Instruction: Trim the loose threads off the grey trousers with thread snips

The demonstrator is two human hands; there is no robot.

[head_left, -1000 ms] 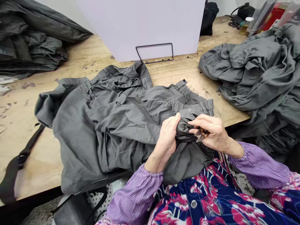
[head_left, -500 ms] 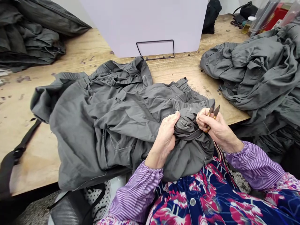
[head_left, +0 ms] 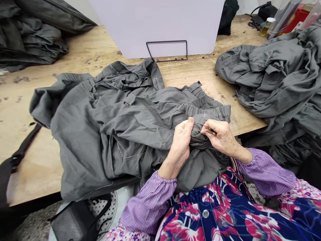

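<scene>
Grey trousers [head_left: 130, 117] with gathered elastic waistbands lie spread over the near edge of the wooden table and hang down toward my lap. My left hand [head_left: 182, 137] is closed on a bunched fold of the grey cloth, thumb on top. Just to its right, my right hand [head_left: 217, 134] is curled round small thread snips [head_left: 212, 132]. Only a bit of their brass-coloured handle shows; the dark blades are mostly hidden. The snips are at the cloth below the nearest waistband [head_left: 208, 111], where pale stitching shows.
A heap of similar grey garments [head_left: 271, 73] lies to the right, another dark grey pile [head_left: 30, 36] at the far left. A white board [head_left: 160, 23] stands behind a black wire stand [head_left: 167, 60]. A black strap [head_left: 25, 147] hangs over the table's left edge.
My right hand has turned over and come left and closer to the cloth, so the snips' blades, upright before, no longer stick up. My left hand keeps its hold.
</scene>
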